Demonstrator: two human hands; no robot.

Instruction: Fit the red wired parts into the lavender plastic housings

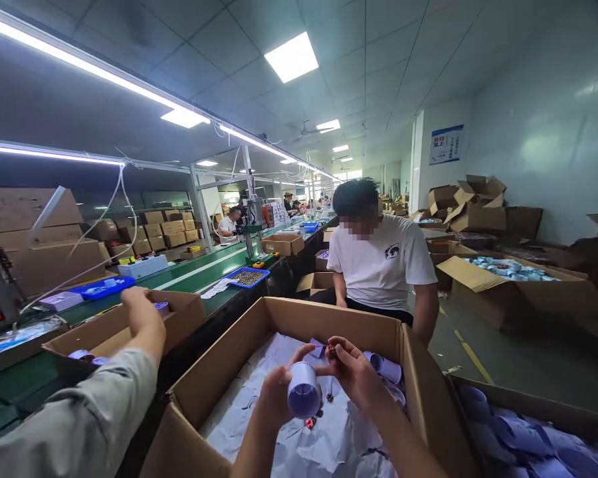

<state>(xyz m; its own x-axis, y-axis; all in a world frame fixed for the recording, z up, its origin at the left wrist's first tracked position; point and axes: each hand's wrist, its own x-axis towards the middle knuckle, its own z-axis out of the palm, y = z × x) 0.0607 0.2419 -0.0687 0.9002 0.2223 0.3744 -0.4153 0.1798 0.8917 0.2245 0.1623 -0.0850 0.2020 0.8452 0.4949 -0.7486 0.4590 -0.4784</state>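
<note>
My left hand (275,397) is wrapped round a pale purple plastic cup (303,390), its round open end facing me. To its right, my right hand (356,372) pinches a small red and dark part (331,350) between thumb and fingers. Both hands are above a large cardboard box (194,378) lined with white paper (323,438). Another small red part (309,422) shows just below the cup. More purple cups (389,369) lie at the box's right side.
Another person's sleeved arm (114,398) reaches into a carton (182,315) at the left. A seated person (379,265) faces the box. A blue tray (249,277) of small parts sits on the green conveyor. Purple cups fill a box (538,401) at the right.
</note>
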